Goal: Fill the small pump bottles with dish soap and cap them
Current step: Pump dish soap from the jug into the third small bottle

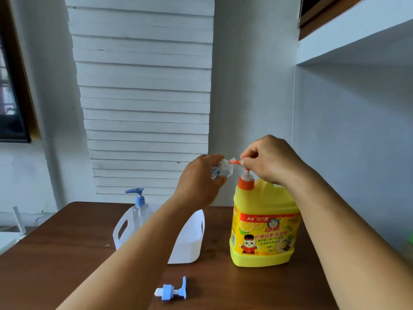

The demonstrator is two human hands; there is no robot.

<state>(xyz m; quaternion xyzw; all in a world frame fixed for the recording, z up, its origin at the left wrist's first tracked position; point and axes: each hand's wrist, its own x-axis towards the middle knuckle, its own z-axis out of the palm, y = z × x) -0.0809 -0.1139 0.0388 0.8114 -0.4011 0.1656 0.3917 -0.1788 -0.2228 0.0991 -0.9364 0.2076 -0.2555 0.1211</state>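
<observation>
On the brown wooden table [55,253] stands a large yellow dish soap jug [263,231] with an orange pump [245,179] on top. Above it, the left hand [201,177] wraps its fingers around a small clear pump bottle [220,170], uncapped and tilted on its side so that its open neck meets the orange nozzle. The right hand [270,159] rests on the pump head, fingers curled over it and thumb and fingertips pinching the spout just beside the bottle's mouth. Left of the jug sits a white plastic basket [190,242] with handle cut-outs; a second clear pump bottle with a blue pump top [139,206] stands upright in it, partly behind the left forearm. Near the table's front edge lies a loose blue and white pump cap [172,289] on its side, well apart from both bottles.
</observation>
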